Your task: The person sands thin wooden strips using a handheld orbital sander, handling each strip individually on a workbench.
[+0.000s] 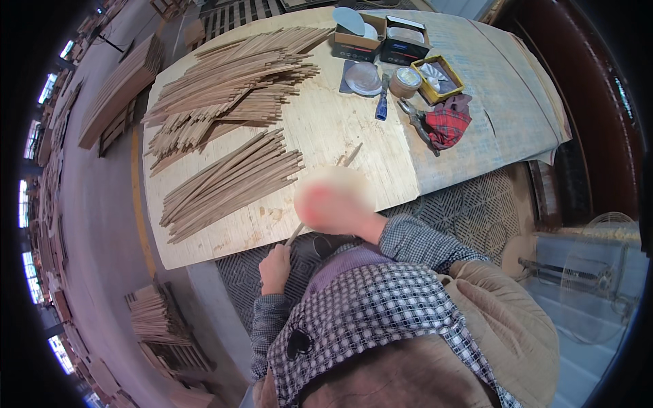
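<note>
A thin wooden strip [294, 235] runs slantwise over the near edge of the plywood tabletop [240, 239]. Its near end is in my left hand [275, 268], whose fingers are closed around it. My right hand [336, 204] lies over the strip's middle, but a blur covers this hand, so its fingers cannot be made out. Beyond it the far end of a strip points towards the back right. A loose bundle of wooden strips [229, 186] lies left of my right hand, and a larger heap of strips [224, 92] is behind that bundle.
At the back right stand two open boxes [357, 48] with sanding discs, a round tub [406, 83], a yellow tray [454, 76], a blue-handled scraper [381, 104], pliers [419, 125] and a red plaid cloth [451, 122]. Stacked boards [122, 86] stand on the floor at left.
</note>
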A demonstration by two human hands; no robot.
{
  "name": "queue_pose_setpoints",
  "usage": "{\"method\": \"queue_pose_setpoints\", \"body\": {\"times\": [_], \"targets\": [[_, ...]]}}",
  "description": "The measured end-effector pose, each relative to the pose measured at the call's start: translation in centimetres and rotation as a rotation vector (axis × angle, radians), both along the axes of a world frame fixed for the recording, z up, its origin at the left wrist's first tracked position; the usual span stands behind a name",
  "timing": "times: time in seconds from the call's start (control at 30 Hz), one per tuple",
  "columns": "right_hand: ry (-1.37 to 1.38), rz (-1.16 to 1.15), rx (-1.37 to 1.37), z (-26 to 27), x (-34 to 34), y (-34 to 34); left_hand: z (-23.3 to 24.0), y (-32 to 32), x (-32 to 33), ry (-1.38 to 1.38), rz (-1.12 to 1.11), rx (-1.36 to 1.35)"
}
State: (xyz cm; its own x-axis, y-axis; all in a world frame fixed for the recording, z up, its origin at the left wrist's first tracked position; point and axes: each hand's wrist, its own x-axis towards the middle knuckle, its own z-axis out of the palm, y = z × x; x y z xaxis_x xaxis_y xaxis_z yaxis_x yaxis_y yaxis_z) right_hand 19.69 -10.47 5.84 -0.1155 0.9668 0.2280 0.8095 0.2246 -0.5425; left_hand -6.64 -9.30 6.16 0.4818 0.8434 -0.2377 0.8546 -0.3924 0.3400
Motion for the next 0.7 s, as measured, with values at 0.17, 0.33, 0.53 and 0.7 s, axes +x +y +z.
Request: {"method": "queue_pose_setpoints", "body": {"times": [0.17,0.33,0.53,0.7], "targets": [[-0.134,-0.162,-0.148,-1.1,8.1,1.5,0.0,-0.3,0.0,-0.007,-0.027,-0.03],[-0.138,-0.192,-0.12,-2.8,9.8,1.5,-0.6,-0.3,0.6,-0.115,-0.091,-0.095],[-0.03,0.076,0.007,1.1,-1.2,-0.5,-0.4,0.7,0.2,-0.362,-0.231,-0.195],[0.007,-0.043,-0.098,5.9,1.2,-0.5,-0.1,0.6,0.0,-0.297,0.083,-0.531]]}}
